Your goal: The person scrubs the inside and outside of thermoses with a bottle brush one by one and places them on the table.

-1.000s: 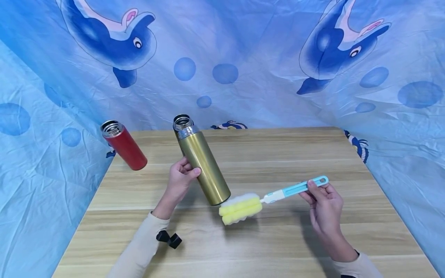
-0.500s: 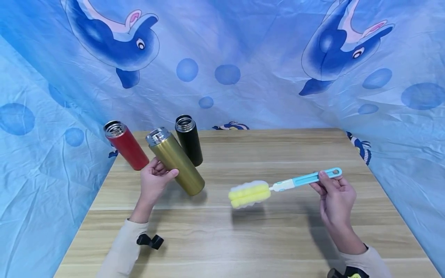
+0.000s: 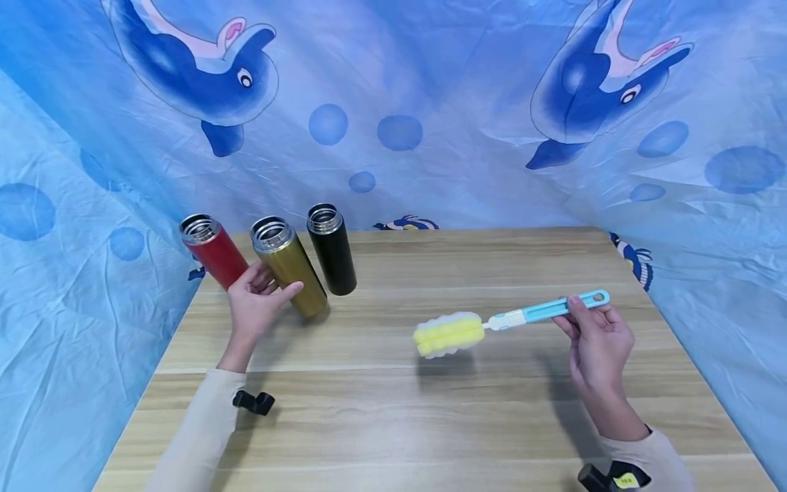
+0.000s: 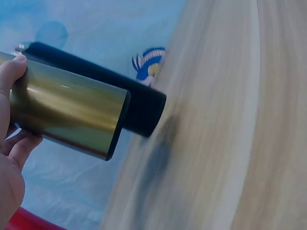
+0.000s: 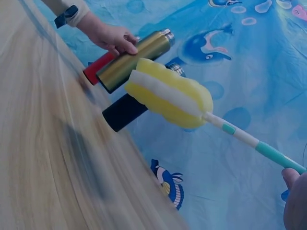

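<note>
My left hand (image 3: 255,301) grips a gold vacuum flask (image 3: 296,273) round its side, thumb across the front. The flask has no lid and its steel mouth tilts up. In the left wrist view the flask's dark base (image 4: 117,127) hangs close over the table. Between a red flask (image 3: 218,256) on the left and a black flask (image 3: 333,253) on the right, the gold one is held nearly upright. My right hand (image 3: 599,348) pinches the blue handle of a bottle brush (image 3: 535,311). Its yellow and white sponge head (image 3: 450,333) points left, above the table.
The wooden table (image 3: 393,430) spreads under both hands. Red and black flasks stand lidless near its back left edge, one on each side of the gold flask. Behind and beside the table hangs a blue curtain (image 3: 461,89) printed with dolphins.
My left hand has carried the gold flask left and back from the table's middle, uncovering the black flask. My right hand has drawn the bottle brush right and slightly back, away from the gold flask.
</note>
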